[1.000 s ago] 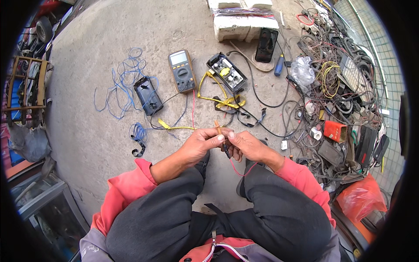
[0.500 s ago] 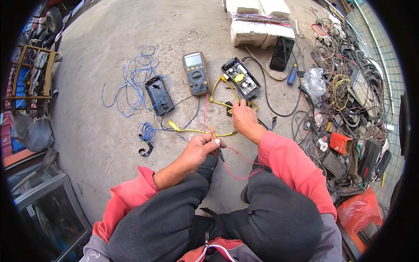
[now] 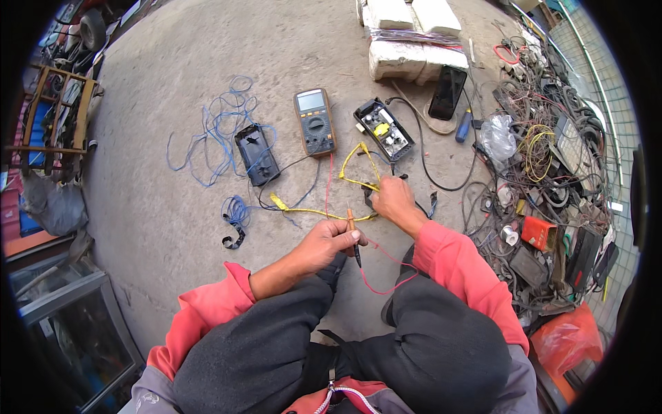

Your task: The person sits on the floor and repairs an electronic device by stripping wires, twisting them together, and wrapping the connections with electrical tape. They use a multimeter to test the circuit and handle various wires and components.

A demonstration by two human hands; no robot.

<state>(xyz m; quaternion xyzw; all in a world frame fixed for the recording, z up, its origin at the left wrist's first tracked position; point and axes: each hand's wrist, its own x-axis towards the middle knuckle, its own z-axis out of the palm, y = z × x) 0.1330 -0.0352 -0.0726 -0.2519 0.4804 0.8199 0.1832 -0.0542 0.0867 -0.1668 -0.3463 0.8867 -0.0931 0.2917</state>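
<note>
My left hand (image 3: 321, 245) is closed around a test probe (image 3: 354, 238) with an orange and black body and a red lead. My right hand (image 3: 398, 200) is closed on a yellow cable (image 3: 350, 181), beside a small black part that my fingers partly cover. Just beyond it lies an opened black power adapter (image 3: 384, 129) with its circuit board and yellow transformer showing. A multimeter (image 3: 314, 123) lies face up to the left of the adapter, with red and black leads running from it. The empty black casing half (image 3: 256, 155) rests on tangled blue wire (image 3: 219, 148).
A phone (image 3: 447, 93) leans against wrapped white foam blocks (image 3: 414, 58), near a blue screwdriver (image 3: 463, 127). Scrap cables and parts (image 3: 534, 159) are heaped along the right. A metal-framed glass panel (image 3: 83, 331) and a wooden frame (image 3: 58, 117) stand at the left.
My right hand has drawn slightly toward me, and the near-adapter end of the yellow cable has come away from the adapter's edge. The left hand keeps the probe; the whole view has shifted a little.
</note>
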